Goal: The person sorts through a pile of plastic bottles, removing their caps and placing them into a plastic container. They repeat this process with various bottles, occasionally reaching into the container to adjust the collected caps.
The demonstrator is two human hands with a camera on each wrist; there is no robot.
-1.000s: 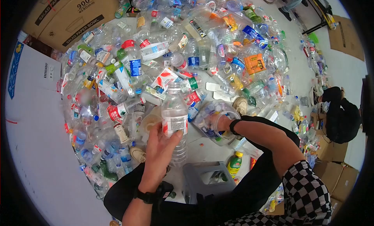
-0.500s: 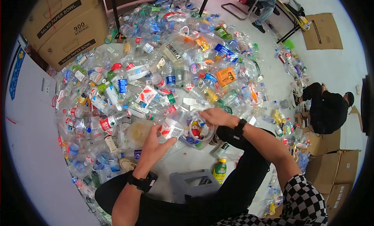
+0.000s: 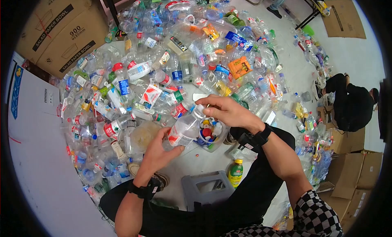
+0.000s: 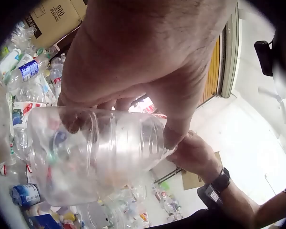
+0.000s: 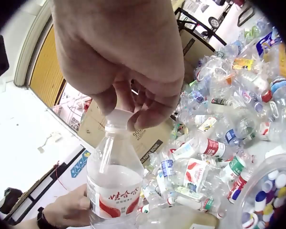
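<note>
A clear plastic bottle [image 3: 183, 128] with a red-and-white label tilts up in front of the person. My left hand [image 3: 156, 155] grips it round the body, thumb on the near side. At the top, my right hand [image 3: 230, 112] pinches the white cap [image 5: 118, 118] on the bottle's neck between thumb and fingers. The right wrist view shows the label [image 5: 117, 201] just below the shoulder, while the bottle's ridged base fills the left wrist view. Just beyond the bottle, a clear tub [image 5: 242, 193] holds many coloured bottle caps [image 5: 270, 194].
A heap of used plastic bottles [image 3: 122, 83] covers the floor ahead. A grey stool [image 3: 188, 188] and a yellow bottle with a green label [image 3: 235, 173] stand near the knees. Cartons [image 3: 67, 30] are stacked at left; another person [image 3: 353, 104] sits at right.
My right hand came out of the cap tub and moved up to the bottle's top, now pinching its cap. My left hand kept its grip while the bottle tilted toward the right hand.
</note>
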